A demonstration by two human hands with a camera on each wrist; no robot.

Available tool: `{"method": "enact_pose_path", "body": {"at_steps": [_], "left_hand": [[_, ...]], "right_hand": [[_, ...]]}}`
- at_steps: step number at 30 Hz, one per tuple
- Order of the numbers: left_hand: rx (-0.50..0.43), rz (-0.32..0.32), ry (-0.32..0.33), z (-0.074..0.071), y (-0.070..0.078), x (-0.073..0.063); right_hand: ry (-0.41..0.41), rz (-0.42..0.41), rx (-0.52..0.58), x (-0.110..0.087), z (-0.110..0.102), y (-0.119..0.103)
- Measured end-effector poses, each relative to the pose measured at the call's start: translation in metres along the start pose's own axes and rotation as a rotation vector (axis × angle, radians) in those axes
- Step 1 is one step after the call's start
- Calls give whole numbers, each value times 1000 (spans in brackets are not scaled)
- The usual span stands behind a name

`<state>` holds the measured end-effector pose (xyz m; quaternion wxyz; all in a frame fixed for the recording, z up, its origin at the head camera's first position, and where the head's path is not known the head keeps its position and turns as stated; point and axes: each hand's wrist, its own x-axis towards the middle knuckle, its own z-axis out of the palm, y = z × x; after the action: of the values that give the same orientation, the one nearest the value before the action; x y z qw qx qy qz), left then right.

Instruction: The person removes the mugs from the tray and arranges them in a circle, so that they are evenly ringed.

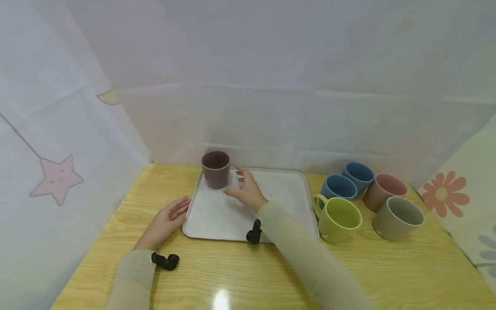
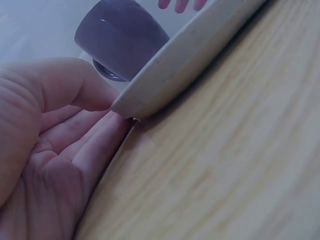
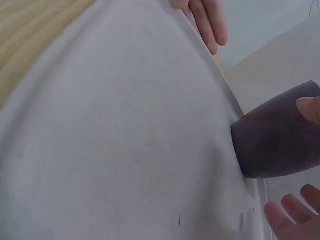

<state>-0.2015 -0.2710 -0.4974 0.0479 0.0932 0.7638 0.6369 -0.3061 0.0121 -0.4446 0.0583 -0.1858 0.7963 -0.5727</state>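
Observation:
A dark purple mug [image 1: 215, 174] stands upright at the far left corner of a white tray [image 1: 267, 193]. My right hand [image 1: 249, 189] hovers just right of the mug, thumb and fingers spread apart with nothing between them. In the right wrist view, the thumb [image 3: 310, 109] overlaps the mug's side and the other fingertips [image 3: 280, 217] sit apart from it. My left hand [image 1: 164, 224] is at the tray's left edge. In the left wrist view, its thumb tip meets the tray rim [image 2: 150, 85] from above, with the fingers below, pinching the rim.
Right of the tray, a lime green mug [image 1: 339, 219] stands close to its edge. Behind and beside it are two blue mugs [image 1: 339, 186], a pink mug [image 1: 385, 190] and a grey mug [image 1: 398, 217]. A white cloth [image 1: 248, 86] hangs behind the wooden table [image 1: 209, 271].

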Motion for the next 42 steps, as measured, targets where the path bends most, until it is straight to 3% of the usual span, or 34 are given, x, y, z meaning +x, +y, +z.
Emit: {"method": "enact_pose_path", "body": {"at_steps": [8, 16, 22, 42], "left_hand": [[-15, -6, 2, 2, -1, 2], [-12, -18, 4, 0, -1, 0], [-28, -11, 2, 1, 0, 0], [-50, 6, -3, 1, 0, 1]], "right_hand": [[103, -96, -22, 19, 18, -4], [126, -31, -73, 37, 31, -21], [173, -11, -113, 47, 39, -21], [247, -90, 67, 32, 34, -3]]}}
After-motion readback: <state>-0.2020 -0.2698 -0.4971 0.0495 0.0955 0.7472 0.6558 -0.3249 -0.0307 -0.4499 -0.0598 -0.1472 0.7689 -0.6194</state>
